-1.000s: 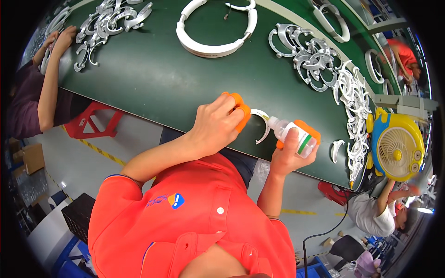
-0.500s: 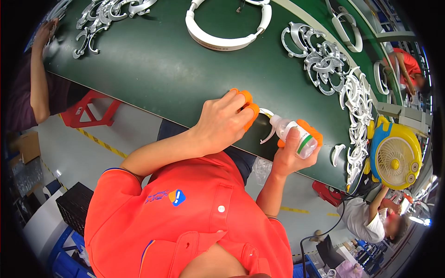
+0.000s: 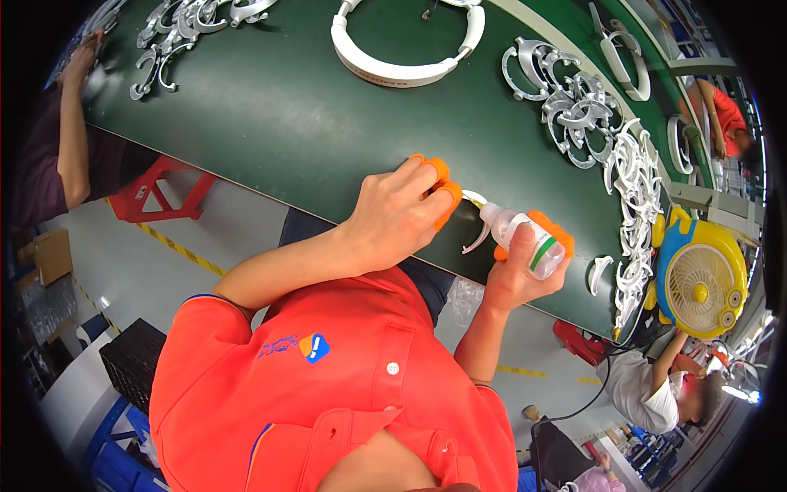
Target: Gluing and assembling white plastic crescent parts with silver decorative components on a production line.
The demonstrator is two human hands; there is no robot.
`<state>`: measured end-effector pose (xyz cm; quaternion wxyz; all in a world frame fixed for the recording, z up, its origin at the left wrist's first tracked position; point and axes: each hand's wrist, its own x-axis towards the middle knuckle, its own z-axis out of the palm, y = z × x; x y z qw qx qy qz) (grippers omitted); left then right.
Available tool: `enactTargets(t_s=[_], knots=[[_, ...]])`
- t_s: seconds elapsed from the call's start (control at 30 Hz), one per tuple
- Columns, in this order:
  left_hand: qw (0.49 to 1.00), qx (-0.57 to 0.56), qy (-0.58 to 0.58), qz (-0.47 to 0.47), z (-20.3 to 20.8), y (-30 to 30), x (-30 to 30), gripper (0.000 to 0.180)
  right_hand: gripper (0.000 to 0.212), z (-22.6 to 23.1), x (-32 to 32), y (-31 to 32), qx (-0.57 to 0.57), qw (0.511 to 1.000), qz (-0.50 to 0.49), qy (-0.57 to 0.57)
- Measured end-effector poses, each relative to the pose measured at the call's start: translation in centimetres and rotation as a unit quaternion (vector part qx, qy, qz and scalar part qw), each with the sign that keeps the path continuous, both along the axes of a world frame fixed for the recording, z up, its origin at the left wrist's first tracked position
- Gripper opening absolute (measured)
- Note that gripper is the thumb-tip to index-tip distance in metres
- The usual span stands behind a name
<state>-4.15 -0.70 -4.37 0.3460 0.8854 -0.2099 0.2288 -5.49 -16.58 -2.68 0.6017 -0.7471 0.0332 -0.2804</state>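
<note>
My left hand (image 3: 393, 209), with orange finger cots on its fingertips, pinches a thin white curved plastic part (image 3: 475, 240). Most of that part is hidden behind the fingers; its curved end sticks out on the right. In my right hand (image 3: 525, 271), which also has orange finger cots, lies a small clear squeeze bottle (image 3: 518, 235) with a white label and green stripe. The bottle is tilted, its narrow tip pointing up and left at the white part. Whether the tip touches the part, I cannot tell.
Right of my hands, a loose white curved part (image 3: 599, 275) lies beside a long pile of white parts (image 3: 635, 197). Silver curved parts (image 3: 582, 107) are heaped behind them. A white headband (image 3: 393, 74) lies at the far side, and a yellow-blue fan (image 3: 701, 279) stands right of the green table (image 3: 287, 107).
My hands and the bottle have barely moved; the bottle's tip still points at the white part. The whole view has shifted slightly.
</note>
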Motion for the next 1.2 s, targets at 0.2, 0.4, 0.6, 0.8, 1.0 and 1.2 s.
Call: enactTargets(t_s=[0.2, 0.4, 0.6, 0.8, 1.0, 1.2], knots=[[1.000, 0.008, -0.007, 0.006, -0.1, 0.0, -0.1, 0.020, 0.020, 0.1, 0.3, 0.4, -0.035, 0.999, -0.024, -0.032], [0.997, 0.016, -0.033, 0.064, 0.0, 2.5, 0.4, 0.020, 0.020, -0.7, -0.1, -1.0, 0.033, 0.997, -0.004, -0.068], [0.997, 0.032, 0.001, 0.077, 0.4, 3.2, 0.3, 0.021, 0.024, -0.8, -0.3, -0.6, -0.029, 0.997, 0.001, -0.074], [0.997, 0.027, -0.002, 0.079, 0.3, 3.2, 0.3, 0.020, 0.025, -1.0, -0.5, -0.5, -0.072, 0.995, 0.024, -0.068], [0.996, 0.031, -0.001, 0.082, 0.2, 3.1, 0.3, 0.019, 0.025, -1.0, -0.4, -0.5, -0.072, 0.994, 0.027, -0.080], [0.996, 0.030, 0.001, 0.079, 0.4, 3.1, 0.3, 0.019, 0.024, -0.9, -0.5, -0.5, -0.063, 0.995, 0.024, -0.077]])
